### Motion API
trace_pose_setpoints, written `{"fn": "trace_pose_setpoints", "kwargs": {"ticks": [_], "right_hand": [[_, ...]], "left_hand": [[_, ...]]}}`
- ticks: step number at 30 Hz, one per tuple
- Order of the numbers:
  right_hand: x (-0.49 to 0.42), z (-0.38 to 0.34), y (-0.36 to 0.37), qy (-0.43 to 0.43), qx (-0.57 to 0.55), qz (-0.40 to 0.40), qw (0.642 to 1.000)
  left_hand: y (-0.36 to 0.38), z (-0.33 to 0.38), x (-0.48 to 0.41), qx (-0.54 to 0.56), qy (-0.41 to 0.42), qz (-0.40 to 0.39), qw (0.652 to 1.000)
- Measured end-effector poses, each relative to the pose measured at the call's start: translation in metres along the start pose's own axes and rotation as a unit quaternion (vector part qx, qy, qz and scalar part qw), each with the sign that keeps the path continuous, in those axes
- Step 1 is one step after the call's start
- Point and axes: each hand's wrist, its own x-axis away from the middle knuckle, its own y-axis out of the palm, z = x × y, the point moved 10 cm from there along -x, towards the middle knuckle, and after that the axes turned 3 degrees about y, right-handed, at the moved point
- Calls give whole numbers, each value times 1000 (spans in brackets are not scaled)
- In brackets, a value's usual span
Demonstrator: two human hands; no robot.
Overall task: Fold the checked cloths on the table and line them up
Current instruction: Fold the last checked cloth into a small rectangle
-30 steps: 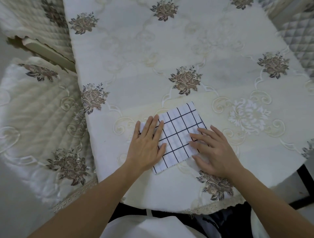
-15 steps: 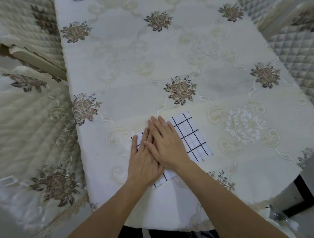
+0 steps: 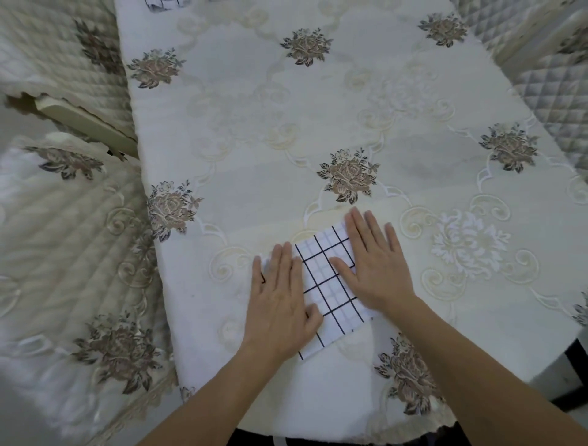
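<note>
1. Folded checked cloth (image 3: 331, 286) lies near the front edge of the table (image 3: 286, 159), set at an angle, w/ embroidered tablecloth under it.
2. My left hand (image 3: 280, 296) lies flat on cloth's left side, fingers straight, pressing.
3. My right hand (image 3: 375, 264) lies flat on its right side, fingers spread, also pressing.
4. Another checked cloth (image 3: 162, 3) just shows at the far edge, well apart.
</note>
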Motion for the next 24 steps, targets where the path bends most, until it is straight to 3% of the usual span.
{"fn": "trace_pose_setpoints", "kwargs": {"ticks": [6,16,20,22,24], "right_hand": [[0,3,5,-6,7,-12,1000],[0,1,4,-4,-2,-26,1000],[2,-12,-13,51,-15,-2,999],[9,-62,-25,-10,-45,39,998],[18,-116,-16,-102,-66,21,992]], "left_hand": [[19,55,-12,24,19,-24,999],[19,-23,23,-11,14,-25,1000],[20,-29,26,-17,16,-35,999],[19,-28,24,-13,16,-32,999],[20,-27,24,-7,17,-33,999]]}}
